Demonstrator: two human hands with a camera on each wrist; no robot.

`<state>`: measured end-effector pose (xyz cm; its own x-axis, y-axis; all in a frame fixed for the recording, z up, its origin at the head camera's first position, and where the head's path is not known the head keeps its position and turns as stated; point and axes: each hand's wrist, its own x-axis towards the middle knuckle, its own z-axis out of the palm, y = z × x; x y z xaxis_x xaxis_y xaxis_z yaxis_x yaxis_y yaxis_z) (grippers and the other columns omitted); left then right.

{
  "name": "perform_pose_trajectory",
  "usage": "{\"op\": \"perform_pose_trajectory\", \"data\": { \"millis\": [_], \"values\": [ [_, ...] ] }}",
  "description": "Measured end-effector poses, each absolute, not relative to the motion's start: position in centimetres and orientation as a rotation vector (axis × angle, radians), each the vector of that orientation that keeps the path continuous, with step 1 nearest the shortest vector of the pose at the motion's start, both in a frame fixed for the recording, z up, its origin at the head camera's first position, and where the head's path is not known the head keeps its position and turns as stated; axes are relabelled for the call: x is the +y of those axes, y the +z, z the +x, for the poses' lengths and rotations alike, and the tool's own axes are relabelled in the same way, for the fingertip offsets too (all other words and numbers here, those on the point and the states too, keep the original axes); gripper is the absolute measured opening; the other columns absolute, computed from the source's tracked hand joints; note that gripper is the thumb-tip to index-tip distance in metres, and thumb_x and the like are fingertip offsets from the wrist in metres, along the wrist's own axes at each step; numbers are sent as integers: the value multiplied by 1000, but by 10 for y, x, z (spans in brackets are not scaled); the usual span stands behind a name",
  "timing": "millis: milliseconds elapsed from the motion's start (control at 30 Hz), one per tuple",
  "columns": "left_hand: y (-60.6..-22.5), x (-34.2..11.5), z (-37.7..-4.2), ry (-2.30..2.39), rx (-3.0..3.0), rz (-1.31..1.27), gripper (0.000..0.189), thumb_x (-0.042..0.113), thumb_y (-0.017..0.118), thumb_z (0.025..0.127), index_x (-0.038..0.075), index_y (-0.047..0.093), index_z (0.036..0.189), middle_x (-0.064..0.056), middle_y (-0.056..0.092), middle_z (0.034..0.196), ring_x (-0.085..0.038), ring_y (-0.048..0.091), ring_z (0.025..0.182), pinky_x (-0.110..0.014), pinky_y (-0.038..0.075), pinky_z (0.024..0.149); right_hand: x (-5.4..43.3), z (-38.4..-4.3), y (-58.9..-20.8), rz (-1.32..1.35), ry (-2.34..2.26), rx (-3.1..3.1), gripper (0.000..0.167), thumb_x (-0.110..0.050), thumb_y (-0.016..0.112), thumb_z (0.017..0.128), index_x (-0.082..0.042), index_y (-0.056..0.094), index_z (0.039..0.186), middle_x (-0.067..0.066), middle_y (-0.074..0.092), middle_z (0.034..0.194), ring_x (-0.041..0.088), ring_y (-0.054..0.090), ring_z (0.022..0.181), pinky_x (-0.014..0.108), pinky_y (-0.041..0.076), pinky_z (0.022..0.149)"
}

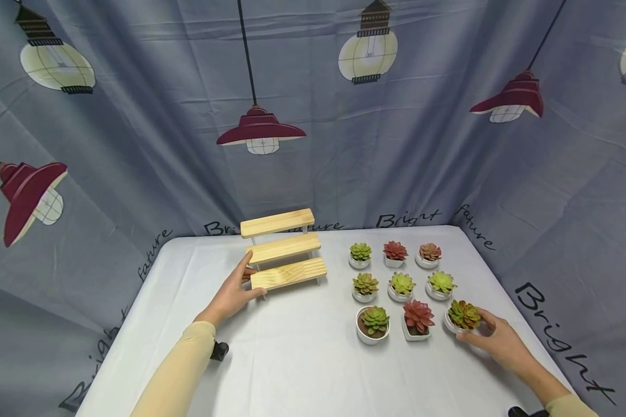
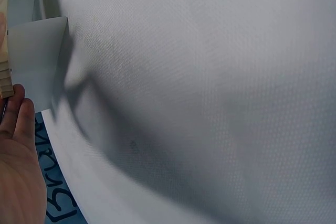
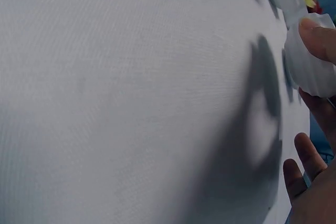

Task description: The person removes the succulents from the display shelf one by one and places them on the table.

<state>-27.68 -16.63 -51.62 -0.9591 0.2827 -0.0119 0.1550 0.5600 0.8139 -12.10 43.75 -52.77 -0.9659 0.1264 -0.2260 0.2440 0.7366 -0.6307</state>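
My left hand (image 1: 233,293) holds the left end of a three-step wooden plant stand (image 1: 287,273), thumb by the lowest board and fingers at the boards' ends. In the left wrist view the left hand's fingers (image 2: 23,121) meet a board end beside the stand's white side panel (image 2: 37,56). At the right of the table, my right hand (image 1: 501,341) grips a green-and-brown potted succulent (image 1: 464,314) by its white round pot. The right wrist view shows that white pot (image 3: 310,64) between thumb and index finger, with two other fingers free.
Left of the gripped plant stand a red succulent (image 1: 418,314) in a square pot and a green one (image 1: 374,320) in a round pot. Several more small potted succulents form rows behind, such as a red one (image 1: 395,252). A patterned grey curtain (image 1: 313,174) surrounds the white table (image 1: 302,359).
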Motion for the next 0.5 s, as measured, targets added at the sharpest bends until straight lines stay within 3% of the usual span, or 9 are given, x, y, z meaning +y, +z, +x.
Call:
{"op": "perform_pose_trajectory", "data": {
  "millis": [500],
  "values": [
    [-515,-166,-276,1344,2653,367,110,31,83,89,32,4,166,-12,49,145,-36,45,138,-54,37,117,441,-123,-538,305,-1119,2710,111,-45,83,86,19,20,153,46,20,153,63,24,139,69,28,114]
  ]
}}
